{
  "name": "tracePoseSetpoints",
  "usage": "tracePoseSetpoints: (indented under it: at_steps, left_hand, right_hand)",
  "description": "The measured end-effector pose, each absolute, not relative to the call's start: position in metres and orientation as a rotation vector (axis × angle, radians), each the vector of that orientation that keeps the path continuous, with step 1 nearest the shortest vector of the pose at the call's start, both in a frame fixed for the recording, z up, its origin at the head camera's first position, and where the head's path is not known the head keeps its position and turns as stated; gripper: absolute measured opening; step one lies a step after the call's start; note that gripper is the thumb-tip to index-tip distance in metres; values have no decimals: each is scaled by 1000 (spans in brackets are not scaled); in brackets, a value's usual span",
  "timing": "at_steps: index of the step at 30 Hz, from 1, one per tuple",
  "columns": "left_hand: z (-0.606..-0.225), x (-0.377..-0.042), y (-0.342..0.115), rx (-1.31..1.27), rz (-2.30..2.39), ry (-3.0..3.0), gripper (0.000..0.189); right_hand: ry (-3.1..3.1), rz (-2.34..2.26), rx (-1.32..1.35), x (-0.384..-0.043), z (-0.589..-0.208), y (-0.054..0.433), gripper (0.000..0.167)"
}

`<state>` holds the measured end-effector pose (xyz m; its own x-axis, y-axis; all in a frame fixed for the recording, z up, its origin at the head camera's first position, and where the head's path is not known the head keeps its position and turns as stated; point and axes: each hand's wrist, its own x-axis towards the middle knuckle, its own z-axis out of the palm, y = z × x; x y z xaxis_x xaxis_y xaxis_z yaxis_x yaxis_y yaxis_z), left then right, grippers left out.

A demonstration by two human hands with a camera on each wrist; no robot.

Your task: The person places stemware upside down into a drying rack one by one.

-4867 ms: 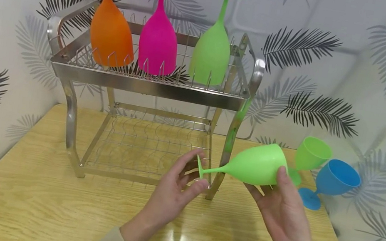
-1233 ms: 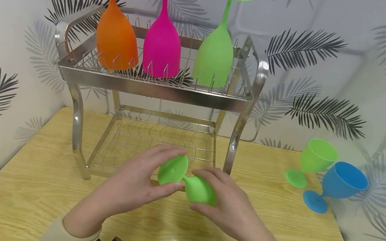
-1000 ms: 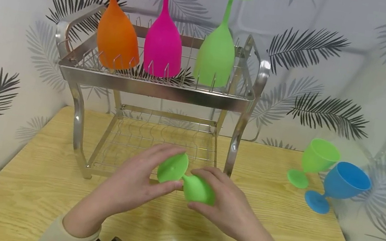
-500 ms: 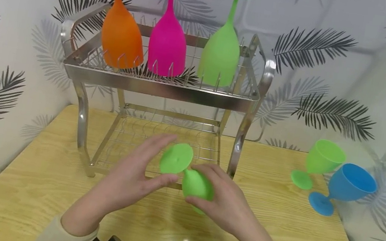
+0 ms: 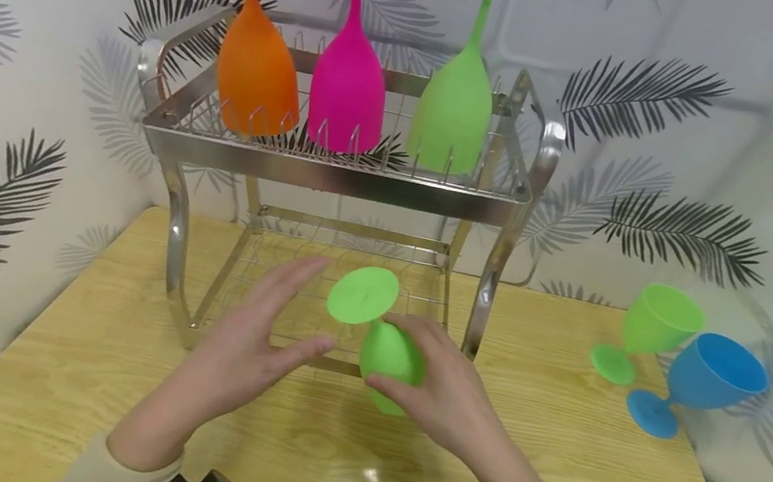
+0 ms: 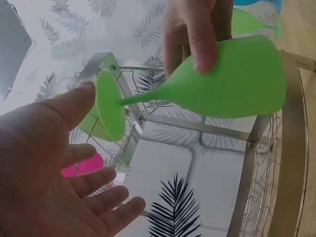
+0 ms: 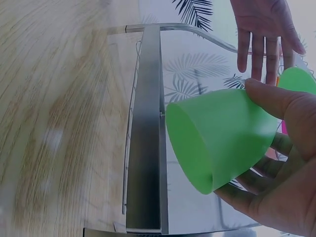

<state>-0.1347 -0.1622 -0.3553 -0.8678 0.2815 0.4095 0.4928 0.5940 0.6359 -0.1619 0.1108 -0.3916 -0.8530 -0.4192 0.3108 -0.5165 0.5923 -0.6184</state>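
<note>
My right hand (image 5: 437,375) grips a bright green plastic goblet (image 5: 393,356) by its bowl, with the foot up and the mouth tilted downward. In the right wrist view the fingers curl round the goblet's bowl (image 7: 222,133) and its open mouth shows. My left hand (image 5: 237,344) is beside the goblet's foot with fingers spread and nothing in them. From the left wrist view, the left thumb lies close to the foot (image 6: 111,106); whether it touches cannot be told. Behind both hands stands a two-tier metal dish rack (image 5: 336,176).
On the rack's upper tier, an orange goblet (image 5: 258,77), a pink goblet (image 5: 348,92) and a pale green goblet (image 5: 454,113) stand upside down. A second green goblet (image 5: 658,319) and a blue goblet (image 5: 714,375) stand upright at the right of the wooden table (image 5: 538,434).
The goblet, earlier held sideways at the right, has come in front of the rack and turned foot up. The left hand has spread and drawn off from its foot; the right hand keeps hold.
</note>
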Motion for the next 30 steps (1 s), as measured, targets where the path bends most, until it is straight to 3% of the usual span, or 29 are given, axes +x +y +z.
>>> tracePoseSetpoints:
  at_steps: [30]
  left_hand:
    - [-403,-130,-213,-317,-968,-2370,67]
  right_hand:
    - [-2581,1423,624,-197,-406,57,77]
